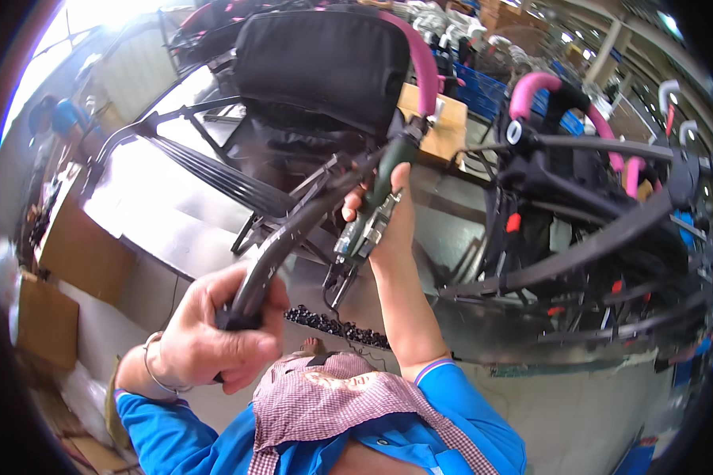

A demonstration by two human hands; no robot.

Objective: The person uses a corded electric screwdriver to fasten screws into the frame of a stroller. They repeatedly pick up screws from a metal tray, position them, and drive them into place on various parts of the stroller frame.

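Note:
My left hand [226, 328] is closed around the lower end of a curved black frame tube [281, 241]. That tube belongs to a stroller with a black fabric seat [321, 71] and a pink foam handlebar [424, 59], standing on the metal table [154, 210]. In my right hand [396, 218] is a dark green power screwdriver [389, 168], its tip pointing away from me against or very close to the frame by the handlebar's end. Just where the tip meets the frame, I cannot make out. A cable hangs from the screwdriver's near end.
A second stroller frame [602, 214] with pink grips crowds the right. Small black parts [337, 326] lie along the table's near edge. Cardboard boxes [87, 249] stand at the left, and another carton [444, 123] sits behind the stroller. A person in blue [70, 119] is at the far left.

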